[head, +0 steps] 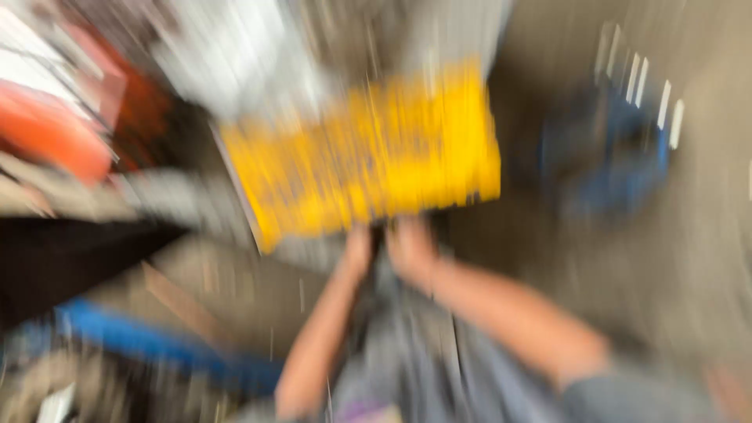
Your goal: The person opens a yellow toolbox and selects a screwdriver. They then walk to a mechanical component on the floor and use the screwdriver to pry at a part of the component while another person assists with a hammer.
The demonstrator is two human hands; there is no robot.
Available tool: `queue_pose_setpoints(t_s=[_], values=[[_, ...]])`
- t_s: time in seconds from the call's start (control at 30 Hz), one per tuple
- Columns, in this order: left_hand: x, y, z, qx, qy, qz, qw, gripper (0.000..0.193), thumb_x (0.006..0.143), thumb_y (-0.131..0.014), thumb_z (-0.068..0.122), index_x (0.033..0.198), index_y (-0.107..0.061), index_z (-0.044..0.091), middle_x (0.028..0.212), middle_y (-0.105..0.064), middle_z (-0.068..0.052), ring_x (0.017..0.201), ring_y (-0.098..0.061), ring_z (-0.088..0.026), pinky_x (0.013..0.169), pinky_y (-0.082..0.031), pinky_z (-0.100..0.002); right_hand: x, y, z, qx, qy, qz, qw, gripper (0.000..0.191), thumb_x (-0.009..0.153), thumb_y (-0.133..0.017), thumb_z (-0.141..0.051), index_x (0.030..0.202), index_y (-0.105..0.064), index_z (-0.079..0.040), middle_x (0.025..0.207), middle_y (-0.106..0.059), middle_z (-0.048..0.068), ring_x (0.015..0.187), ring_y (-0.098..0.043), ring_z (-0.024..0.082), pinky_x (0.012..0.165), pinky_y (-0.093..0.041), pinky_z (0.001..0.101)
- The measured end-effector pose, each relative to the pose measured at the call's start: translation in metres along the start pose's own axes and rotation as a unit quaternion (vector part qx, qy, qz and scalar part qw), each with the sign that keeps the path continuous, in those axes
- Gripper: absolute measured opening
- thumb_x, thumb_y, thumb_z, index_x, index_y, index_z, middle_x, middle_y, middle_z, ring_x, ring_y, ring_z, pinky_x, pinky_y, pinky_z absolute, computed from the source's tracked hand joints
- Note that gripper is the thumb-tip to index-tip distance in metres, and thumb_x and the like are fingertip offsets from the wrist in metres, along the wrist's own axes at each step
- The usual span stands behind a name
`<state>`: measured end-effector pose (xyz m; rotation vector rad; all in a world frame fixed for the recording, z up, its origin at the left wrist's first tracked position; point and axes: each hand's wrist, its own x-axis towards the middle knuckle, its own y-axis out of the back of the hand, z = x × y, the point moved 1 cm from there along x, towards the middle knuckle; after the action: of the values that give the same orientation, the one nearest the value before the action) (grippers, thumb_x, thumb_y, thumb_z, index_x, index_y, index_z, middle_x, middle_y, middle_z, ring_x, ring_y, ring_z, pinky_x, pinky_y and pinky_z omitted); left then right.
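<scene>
Both hands, left hand (358, 249) and right hand (410, 244), meet at the near edge of a large yellow flat crate-like thing (368, 160) in the centre; blur hides finger positions and any progress.

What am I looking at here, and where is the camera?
The camera sits on a person's head and looks down, so the two bare arms reaching forward from the bottom edge are their own. The picture is badly blurred by motion. The left hand and right hand come together just below a yellow crate, over some grey cloth. Whether the fingers grip anything cannot be told. An orange-red shape lies at the left, a blue object at the right on the floor.
</scene>
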<state>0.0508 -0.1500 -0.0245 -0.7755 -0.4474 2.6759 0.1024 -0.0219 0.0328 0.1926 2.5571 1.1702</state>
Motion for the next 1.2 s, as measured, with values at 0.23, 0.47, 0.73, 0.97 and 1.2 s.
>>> queue_pose_setpoints(t_s=[0.23,0.47,0.73,0.97,1.2], values=[[0.002,-0.027,0.041,-0.081,0.235,0.079,0.965,0.033,0.094,-0.06,0.024,0.11,-0.074,-0.001,0.097,-0.072,-0.011,0.086,-0.066,-0.023,0.076,-0.054,-0.04,0.019,0.017,-0.002,-0.109,0.12,-0.06,0.985,0.017,0.078,-0.07,-0.024,0.09,-0.066,-0.012,0.087,-0.069,0.015,0.084,-0.067,0.039,0.074,-0.054,0.0514],[-0.058,-0.011,0.066,-0.254,0.086,-0.1,0.958,0.065,0.094,-0.055,0.043,0.146,-0.051,0.004,0.139,-0.065,-0.013,0.13,-0.062,-0.023,0.114,-0.046,-0.039,0.028,0.022,-0.018,-0.134,0.071,-0.181,0.972,0.03,0.075,-0.076,-0.028,0.1,-0.069,-0.014,0.095,-0.071,0.015,0.094,-0.069,0.037,0.085,-0.054,0.0503],[-0.025,-0.02,0.066,-0.237,0.146,0.04,0.96,0.049,0.095,-0.054,0.037,0.132,-0.061,0.005,0.123,-0.069,-0.011,0.115,-0.065,-0.023,0.103,-0.05,-0.038,0.042,0.006,-0.029,0.029,-0.213,-0.224,0.951,0.042,0.069,-0.085,-0.037,0.102,-0.081,-0.011,0.102,-0.078,0.018,0.11,-0.074,0.033,0.102,-0.056,0.0423],[-0.024,-0.035,0.066,-0.221,0.19,0.059,0.955,0.041,0.096,-0.052,0.035,0.119,-0.069,0.005,0.108,-0.073,-0.008,0.1,-0.069,-0.021,0.091,-0.054,-0.037,0.031,0.014,-0.031,-0.23,0.103,-0.227,0.941,0.033,0.079,-0.074,-0.026,0.11,-0.062,-0.022,0.106,-0.071,0.004,0.104,-0.071,0.027,0.092,-0.056,0.0441],[-0.023,-0.034,0.073,-0.15,0.23,0.111,0.955,0.034,0.095,-0.055,0.032,0.113,-0.071,0.008,0.103,-0.072,-0.007,0.089,-0.068,-0.019,0.077,-0.057,-0.035,0.023,0.022,-0.025,-0.102,-0.065,-0.194,0.974,0.037,0.076,-0.078,-0.045,0.102,-0.067,-0.021,0.092,-0.077,0.007,0.095,-0.075,0.029,0.085,-0.059,0.0435]])
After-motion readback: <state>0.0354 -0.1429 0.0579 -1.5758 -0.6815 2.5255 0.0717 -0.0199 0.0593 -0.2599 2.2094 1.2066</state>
